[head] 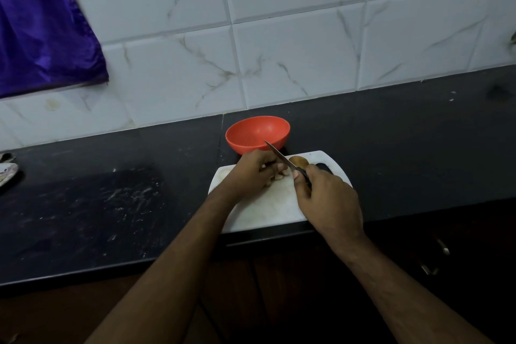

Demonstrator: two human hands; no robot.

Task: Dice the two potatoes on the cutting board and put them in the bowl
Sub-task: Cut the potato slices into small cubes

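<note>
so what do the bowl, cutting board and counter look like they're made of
Bowl: probably plastic, with an even orange-red colour and a matte finish.
Cutting board: likely white plastic, smooth, with rounded corners and faint staining.
Counter: looks like polished dark stone, perhaps granite, with a slight sheen and a straight seam.

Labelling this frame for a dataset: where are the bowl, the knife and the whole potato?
bowl [252, 131]: head view, inner wall.
knife [280, 156]: head view, middle of the blade.
whole potato [299, 161]: head view, brown skin beside the blade.
</note>
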